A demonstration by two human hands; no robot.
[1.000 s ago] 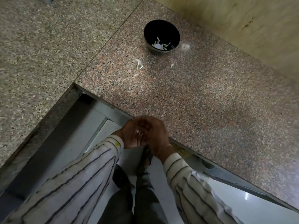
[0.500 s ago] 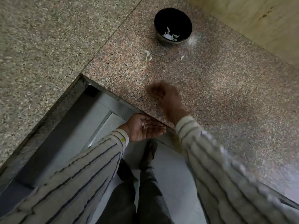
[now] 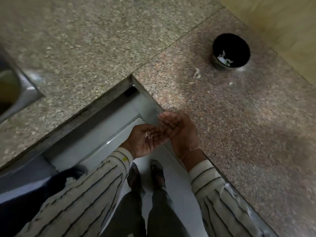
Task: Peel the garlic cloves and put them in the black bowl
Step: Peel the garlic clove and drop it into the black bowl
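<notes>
The left hand (image 3: 145, 141) lies palm up over the gap in front of the counter, fingers loosely straight. It grips nothing, and a few pale flakes of garlic skin (image 3: 148, 135) rest on the palm. The right hand (image 3: 178, 128) is just beside it, also palm up with its fingers relaxed and empty. The left fingertips reach the right hand's edge, though I cannot tell if they touch. A thin thread band (image 3: 190, 152) circles the right wrist. Both arms wear cream sleeves (image 3: 213, 190) with dark stripes, and the left cuff carries a small yellow mark (image 3: 125, 159) too small to read.

The round black bowl (image 3: 230, 43) stands on the polished reddish speckled granite counter (image 3: 239, 134) near the beige wall (image 3: 282, 23), well apart from the hands. Blurred white pieces (image 3: 224, 59) lie in its bottom; whether they are cloves or skin cannot be told. A curled strip of peel (image 3: 197, 73) and a smaller scrap (image 3: 230, 83) lie on the stone just beside the bowl. To the left, a grey-beige granite slab (image 3: 85, 48) meets the reddish one, with a steel sink corner (image 3: 24, 90) at its edge.

Half a second ago the right hand was stretched out over the counter towards the bowl. Now it is back beside the left. The view has swung left, bringing the sink into the picture.
</notes>
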